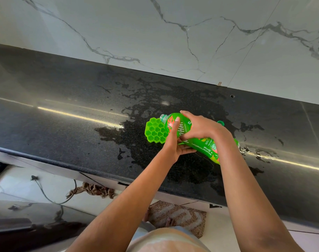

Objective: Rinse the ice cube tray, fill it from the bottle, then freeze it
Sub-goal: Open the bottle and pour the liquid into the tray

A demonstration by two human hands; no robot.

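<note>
Together, left hand [175, 142], right hand [200, 127] grip bottle [198, 147] over tray [155, 132].

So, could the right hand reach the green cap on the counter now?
Likely yes, once freed: the cap lies in the open just beyond the right hand, which grips the bottle.

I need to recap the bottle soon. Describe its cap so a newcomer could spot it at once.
On the black counter, find the wet patch. The cap lies there, just behind the right hand gripping the tilted bottle. It is the only small round green piece, unlike the broad honeycomb tray.
</note>
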